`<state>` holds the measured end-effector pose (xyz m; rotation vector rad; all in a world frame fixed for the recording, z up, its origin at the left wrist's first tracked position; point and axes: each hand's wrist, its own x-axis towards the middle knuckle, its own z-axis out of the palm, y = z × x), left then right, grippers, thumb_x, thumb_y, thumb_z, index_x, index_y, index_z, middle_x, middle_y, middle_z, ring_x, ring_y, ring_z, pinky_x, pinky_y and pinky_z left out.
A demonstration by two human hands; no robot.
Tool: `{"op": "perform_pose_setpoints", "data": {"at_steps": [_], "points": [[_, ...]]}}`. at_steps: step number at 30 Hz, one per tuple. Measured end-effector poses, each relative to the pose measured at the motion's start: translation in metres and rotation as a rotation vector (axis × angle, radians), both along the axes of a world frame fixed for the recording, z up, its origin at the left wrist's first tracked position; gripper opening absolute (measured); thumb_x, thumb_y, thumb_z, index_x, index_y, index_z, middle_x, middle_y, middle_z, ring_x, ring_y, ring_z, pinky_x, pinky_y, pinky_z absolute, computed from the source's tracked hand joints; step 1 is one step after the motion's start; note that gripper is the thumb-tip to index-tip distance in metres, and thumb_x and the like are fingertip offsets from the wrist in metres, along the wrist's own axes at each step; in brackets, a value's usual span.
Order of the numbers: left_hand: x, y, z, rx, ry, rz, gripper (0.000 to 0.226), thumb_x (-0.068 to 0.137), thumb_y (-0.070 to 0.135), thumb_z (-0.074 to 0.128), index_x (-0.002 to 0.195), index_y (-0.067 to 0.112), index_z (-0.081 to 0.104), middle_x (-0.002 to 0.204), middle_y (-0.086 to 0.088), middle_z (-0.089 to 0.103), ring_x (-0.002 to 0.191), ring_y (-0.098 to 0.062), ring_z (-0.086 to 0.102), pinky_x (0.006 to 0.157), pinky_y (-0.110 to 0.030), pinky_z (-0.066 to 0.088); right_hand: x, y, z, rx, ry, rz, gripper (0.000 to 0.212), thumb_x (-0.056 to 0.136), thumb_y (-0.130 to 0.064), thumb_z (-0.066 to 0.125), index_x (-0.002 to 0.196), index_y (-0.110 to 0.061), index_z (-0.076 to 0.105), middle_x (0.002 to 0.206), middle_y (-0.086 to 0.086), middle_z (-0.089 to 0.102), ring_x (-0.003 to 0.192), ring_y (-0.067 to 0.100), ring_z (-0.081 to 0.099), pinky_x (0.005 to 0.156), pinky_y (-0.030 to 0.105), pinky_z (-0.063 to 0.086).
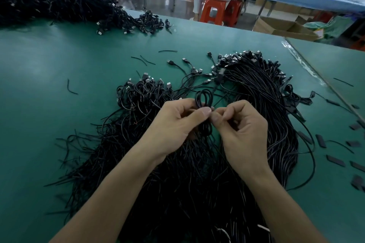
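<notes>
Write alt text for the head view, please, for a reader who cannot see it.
A left hand and a right hand pinch a small coiled black cable at its middle, above a heap of loose cables on a green table. More coiled cables lie beyond the left hand.

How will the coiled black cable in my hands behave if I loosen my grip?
Probably floppy and springy: the coiled cable keeps its loops only where the left hand and right hand pinch its middle, so it may uncoil. Likely light, being thin.

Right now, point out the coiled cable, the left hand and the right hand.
coiled cable (205, 127), head view, lower loops.
left hand (177, 124), head view, back of hand.
right hand (243, 130), head view, back of hand.
</notes>
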<state>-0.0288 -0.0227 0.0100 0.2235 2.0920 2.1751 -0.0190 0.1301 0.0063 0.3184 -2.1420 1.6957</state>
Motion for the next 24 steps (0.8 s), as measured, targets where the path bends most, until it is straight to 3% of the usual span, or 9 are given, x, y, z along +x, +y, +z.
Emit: {"op": "perform_pose_setpoints", "data": {"at_steps": [4, 7, 9, 11, 14, 17, 19, 21, 24], "points": [[0.000, -0.003, -0.001, -0.164, 0.197, -0.035, 0.014, 0.094, 0.022, 0.067, 0.102, 0.031, 0.074, 0.083, 0.001, 0.071, 0.069, -0.007, 0.061, 0.063, -0.023, 0.053, 0.002, -0.001, 0.001, -0.353, -0.228, 0.096, 0.027, 0.085, 0.002, 0.068, 0.074, -0.014, 0.049, 0.068, -0.006, 0.063, 0.074, 0.005, 0.066, 0.070, 0.016, 0.052], [-0.001, -0.008, 0.000, -0.292, 0.313, -0.062, 0.013, 0.091, 0.024, 0.070, 0.102, 0.030, 0.075, 0.079, 0.019, 0.067, 0.072, 0.001, 0.062, 0.067, -0.012, 0.047, 0.004, -0.001, 0.001, -0.617, -0.480, 0.200, 0.023, 0.075, -0.011, 0.070, 0.071, -0.017, 0.048, 0.069, -0.001, 0.059, 0.062, 0.007, 0.053, 0.056, 0.018, 0.046], [0.000, -0.012, 0.003, -0.346, 0.351, -0.088, 0.015, 0.090, 0.023, 0.072, 0.102, 0.032, 0.076, 0.087, 0.019, 0.067, 0.084, -0.002, 0.064, 0.074, -0.013, 0.046, 0.004, 0.000, 0.000, -0.790, -0.662, 0.264, 0.022, 0.072, -0.010, 0.069, 0.067, -0.018, 0.050, 0.070, 0.001, 0.060, 0.059, 0.009, 0.052, 0.051, 0.019, 0.044], [0.001, -0.015, 0.005, -0.375, 0.389, -0.108, 0.016, 0.089, 0.022, 0.072, 0.099, 0.035, 0.075, 0.090, 0.017, 0.068, 0.088, -0.006, 0.065, 0.075, -0.013, 0.046, 0.005, 0.000, 0.000, -0.877, -0.817, 0.306, 0.021, 0.072, -0.007, 0.068, 0.066, -0.018, 0.051, 0.066, 0.001, 0.059, 0.052, 0.009, 0.051, 0.047, 0.019, 0.042], [0.002, -0.018, 0.009, -0.420, 0.438, -0.090, 0.013, 0.090, 0.023, 0.072, 0.089, 0.036, 0.070, 0.077, 0.021, 0.066, 0.071, 0.002, 0.061, 0.065, -0.008, 0.042, 0.004, 0.001, -0.001, -0.837, -0.851, 0.337, 0.020, 0.071, -0.008, 0.072, 0.070, -0.017, 0.054, 0.066, 0.001, 0.061, 0.050, 0.009, 0.051, 0.046, 0.019, 0.042], [-0.002, -0.017, 0.008, -0.443, 0.384, 0.041, 0.009, 0.088, 0.022, 0.073, 0.090, 0.031, 0.070, 0.071, 0.018, 0.067, 0.059, 0.002, 0.058, 0.058, -0.010, 0.045, 0.000, 0.013, -0.001, -0.419, -0.677, 0.240, 0.015, 0.079, -0.015, 0.074, 0.083, -0.015, 0.060, 0.074, 0.002, 0.071, 0.058, 0.009, 0.060, 0.053, 0.019, 0.045], [-0.009, -0.020, 0.006, -0.452, 0.312, 0.201, 0.016, 0.086, 0.023, 0.074, 0.101, 0.023, 0.071, 0.072, 0.013, 0.068, 0.061, -0.004, 0.063, 0.057, -0.015, 0.052, -0.006, 0.027, -0.003, 0.142, -0.524, 0.056, 0.006, 0.091, -0.025, 0.069, 0.091, -0.020, 0.065, 0.081, -0.004, 0.073, 0.067, 0.002, 0.064, 0.059, 0.013, 0.046], [-0.023, -0.027, 0.005, -0.486, 0.299, 0.400, 0.026, 0.085, 0.025, 0.076, 0.109, 0.018, 0.070, 0.072, 0.015, 0.066, 0.067, 0.002, 0.065, 0.057, -0.009, 0.051, -0.014, 0.044, -0.009, 0.699, -0.399, -0.132, 0.015, 0.095, -0.035, 0.062, 0.103, -0.023, 0.065, 0.092, -0.009, 0.067, 0.081, 0.004, 0.062, 0.068, 0.018, 0.048], [-0.048, -0.041, 0.005, -0.582, 0.291, 0.624, 0.036, 0.085, 0.031, 0.077, 0.118, 0.019, 0.068, 0.078, 0.019, 0.065, 0.065, 0.007, 0.064, 0.064, -0.008, 0.051, -0.020, 0.053, -0.016, 1.091, -0.509, -0.269, 0.031, 0.099, -0.040, 0.052, 0.116, -0.014, 0.055, 0.111, 0.004, 0.057, 0.088, 0.019, 0.049, 0.072, 0.032, 0.041]]}}
